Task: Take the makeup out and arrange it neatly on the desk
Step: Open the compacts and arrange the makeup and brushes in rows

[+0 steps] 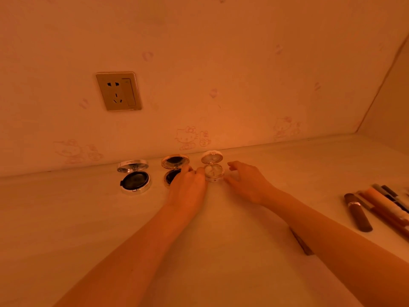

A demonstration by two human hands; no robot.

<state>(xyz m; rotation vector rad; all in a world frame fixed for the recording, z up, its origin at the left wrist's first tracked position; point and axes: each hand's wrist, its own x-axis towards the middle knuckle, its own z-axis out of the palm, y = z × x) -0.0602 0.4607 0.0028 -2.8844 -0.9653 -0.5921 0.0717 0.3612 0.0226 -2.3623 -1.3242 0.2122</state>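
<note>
You're looking at a pale, smooth desk surface (66, 229) under warm orange-amber light; everything is tinted by it, so true colours can't be told. The far edge of the surface meets a wall w/ pale wallpaper (221, 52) printed w/ faint pink cartoon cats & small hearts. A gold-framed rectangular wall socket (118, 91) sits on that wall, above the far-left part of the surface; it has a two-pin & three-pin outlet plus a rocker switch on its right side. At the far-right corner of the surface a plain side wall (391, 107) meets the back wall. The light looks brightest low on the back wall, near the middle of the far edge.
</note>
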